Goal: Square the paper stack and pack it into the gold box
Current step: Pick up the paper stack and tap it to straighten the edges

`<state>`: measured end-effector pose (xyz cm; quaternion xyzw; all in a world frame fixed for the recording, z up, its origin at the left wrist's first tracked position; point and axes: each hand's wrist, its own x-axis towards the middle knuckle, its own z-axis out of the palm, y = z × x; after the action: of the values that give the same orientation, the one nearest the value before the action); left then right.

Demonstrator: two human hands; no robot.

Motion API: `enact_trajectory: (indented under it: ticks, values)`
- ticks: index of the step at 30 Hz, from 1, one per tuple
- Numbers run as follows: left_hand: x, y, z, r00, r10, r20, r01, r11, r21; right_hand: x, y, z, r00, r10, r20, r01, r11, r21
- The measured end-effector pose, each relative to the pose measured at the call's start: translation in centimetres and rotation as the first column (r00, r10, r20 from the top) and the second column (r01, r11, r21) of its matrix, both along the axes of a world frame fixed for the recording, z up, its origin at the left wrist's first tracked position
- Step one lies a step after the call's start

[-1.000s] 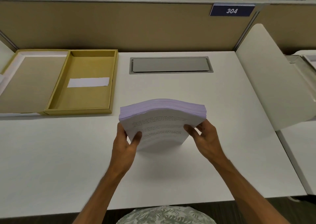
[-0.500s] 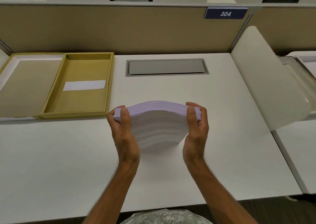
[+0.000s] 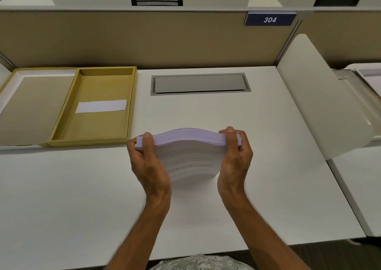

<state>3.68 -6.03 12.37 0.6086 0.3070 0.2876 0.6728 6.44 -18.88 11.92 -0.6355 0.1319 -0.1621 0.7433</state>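
Both hands shifted from lower corners to the sides: left hand [image 3: 147, 162] and right hand [image 3: 235, 158] clamp the paper stack [image 3: 188, 146] upright on the desk [image 3: 82, 197] beside the gold box [image 3: 132, 104]; heavy, floppy, slippery, so grip both side edges.

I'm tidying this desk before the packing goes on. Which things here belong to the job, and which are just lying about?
Belongs to the job:
- paper stack, gripped on edge by the left hand and right hand
- gold box, open, with a white slip inside
- box lid beside it

Just there:
- grey cable hatch in the desk
- 304 sign
- white side panel
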Motion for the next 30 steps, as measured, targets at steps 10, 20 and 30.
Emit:
enact_trajectory:
  ticks: [10,20,30]
  values:
    - [0.0,0.3,-0.6,0.999,-0.033,-0.004,0.033,0.995,0.096,0.2,-0.4,0.1,0.998,0.07,0.002,-0.07,0.995,-0.065]
    - [-2.4,5.1,-3.0,0.878,-0.467,-0.109,0.478,0.839,0.259,0.1,-6.2,-1.8,0.869,0.495,-0.016,-0.472,0.818,-0.33]
    - [-3.4,7.4,-5.8,0.917,-0.304,-0.258,0.398,0.726,0.56,0.4,-7.5,-4.0,0.904,0.423,-0.066,-0.407,0.798,-0.444]
